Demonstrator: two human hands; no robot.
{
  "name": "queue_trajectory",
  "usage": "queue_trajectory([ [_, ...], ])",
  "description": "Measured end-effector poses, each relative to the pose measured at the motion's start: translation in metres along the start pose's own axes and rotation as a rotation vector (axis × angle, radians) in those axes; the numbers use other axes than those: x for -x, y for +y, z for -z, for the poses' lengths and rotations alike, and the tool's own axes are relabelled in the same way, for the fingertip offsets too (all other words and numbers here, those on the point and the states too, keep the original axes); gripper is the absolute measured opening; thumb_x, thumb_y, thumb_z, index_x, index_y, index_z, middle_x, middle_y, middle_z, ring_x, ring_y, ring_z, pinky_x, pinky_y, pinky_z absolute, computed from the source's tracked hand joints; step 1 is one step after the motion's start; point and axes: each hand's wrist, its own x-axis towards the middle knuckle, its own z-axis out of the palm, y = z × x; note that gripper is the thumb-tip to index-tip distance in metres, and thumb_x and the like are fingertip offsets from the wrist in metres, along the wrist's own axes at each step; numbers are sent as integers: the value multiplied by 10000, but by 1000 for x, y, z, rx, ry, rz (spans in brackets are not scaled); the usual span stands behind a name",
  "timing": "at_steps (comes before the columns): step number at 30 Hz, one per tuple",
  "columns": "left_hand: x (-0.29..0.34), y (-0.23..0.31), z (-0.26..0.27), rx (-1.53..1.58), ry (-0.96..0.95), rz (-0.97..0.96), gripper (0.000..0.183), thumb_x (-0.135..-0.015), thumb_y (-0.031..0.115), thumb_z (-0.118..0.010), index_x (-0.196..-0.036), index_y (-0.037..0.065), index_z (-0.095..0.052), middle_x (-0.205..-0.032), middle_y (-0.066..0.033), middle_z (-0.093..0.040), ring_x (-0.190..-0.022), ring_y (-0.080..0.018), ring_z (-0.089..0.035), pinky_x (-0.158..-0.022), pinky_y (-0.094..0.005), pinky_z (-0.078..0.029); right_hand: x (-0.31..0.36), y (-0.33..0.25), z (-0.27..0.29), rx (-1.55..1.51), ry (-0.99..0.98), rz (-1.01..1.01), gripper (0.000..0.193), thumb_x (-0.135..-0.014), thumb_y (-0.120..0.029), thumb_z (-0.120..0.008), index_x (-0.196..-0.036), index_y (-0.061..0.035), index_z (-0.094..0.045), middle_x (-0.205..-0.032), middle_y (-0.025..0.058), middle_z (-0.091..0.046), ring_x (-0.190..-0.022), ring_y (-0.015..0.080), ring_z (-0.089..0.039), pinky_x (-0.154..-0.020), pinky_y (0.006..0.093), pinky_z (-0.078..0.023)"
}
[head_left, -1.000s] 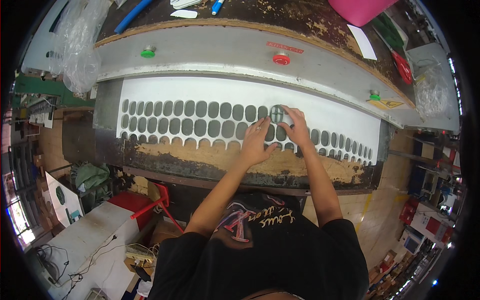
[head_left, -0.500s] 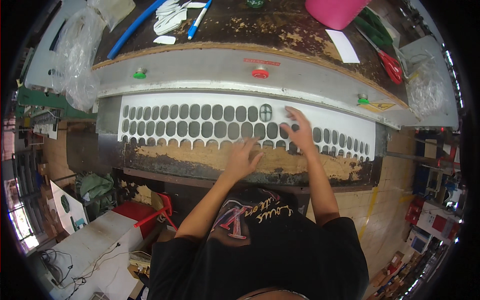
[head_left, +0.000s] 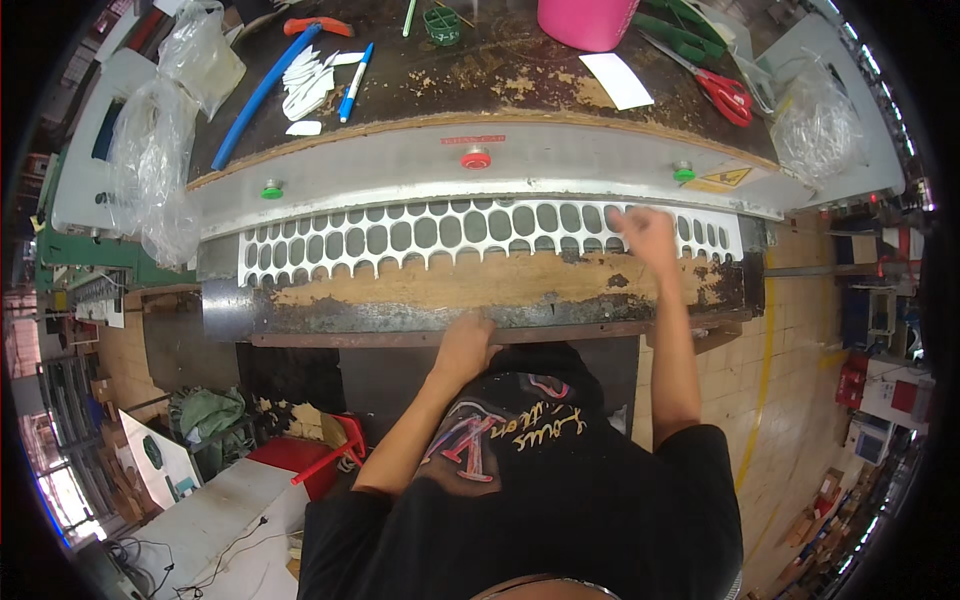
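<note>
A white sheet (head_left: 500,226) punched with rows of oval holes lies on the worn cutting board (head_left: 450,280), its far side covered by the grey machine beam (head_left: 370,150). My right hand (head_left: 650,240), somewhat blurred, is over the right part of the sheet with its fingers curled closed. Whatever may be between those fingers is hidden. My left hand (head_left: 466,347) rests at the board's front edge, fingers folded in and no object showing in them.
Green buttons (head_left: 271,189) and a red stop button (head_left: 476,158) sit on the beam. On its top lie a blue-handled hammer (head_left: 265,95), pen (head_left: 355,85), white scraps (head_left: 305,85), a green cutting die (head_left: 442,27), pink container (head_left: 585,20), white strip (head_left: 616,80) and red-handled scissors (head_left: 722,95).
My left hand has drawn back from the sheet to the board's front edge. My right hand has curled and shifted right. The beam covers more sheet; the oval die on it is out of sight.
</note>
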Motion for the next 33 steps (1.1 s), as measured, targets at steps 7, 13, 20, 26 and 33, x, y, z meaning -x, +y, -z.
queue_trajectory([
  [7,6,9,9,61,42,7,361,-769,159,-810,-1065,5,-672,-1069,-223,-600,-1049,-411,-572,-911,-486,-468,129,-16,-61,-15,-403,-133,331,-795,-339,-841,-849,-29,-739,-736,103,-699,-694,249,-691,-663,361,-552],
  [13,12,4,7,-42,43,-60,430,-753,112,-794,-1153,21,-664,-1071,-222,-604,-1049,-400,-571,-919,-470,-473,165,-25,-64,178,-356,70,373,-706,-144,-864,-1018,-49,-686,-1035,125,-633,-1064,349,-568,-922,435,-457],
  [20,10,2,6,-17,25,-34,520,-694,28,-783,-1197,12,-653,-1121,-241,-597,-1069,-425,-553,-942,-492,-461,171,-22,-75,215,-267,91,354,-711,-19,-807,-1032,-61,-663,-1023,121,-604,-1040,349,-544,-889,459,-413],
  [26,28,-3,-2,27,-7,-84,322,-808,111,-741,-1109,9,-689,-1103,-245,-611,-1048,-425,-578,-929,-475,-473,187,-18,-74,274,-372,103,331,-731,-81,-822,-1027,-57,-676,-1027,127,-626,-1074,357,-567,-889,456,-441],
  [33,-22,-9,13,171,393,-42,405,-865,156,-713,-1238,23,-628,-1250,-222,-611,-1135,-421,-580,-973,-498,-457,121,-46,-82,108,-398,-27,373,-868,-300,-763,-1088,-11,-677,-797,167,-706,-813,356,-696,-739,461,-544],
])
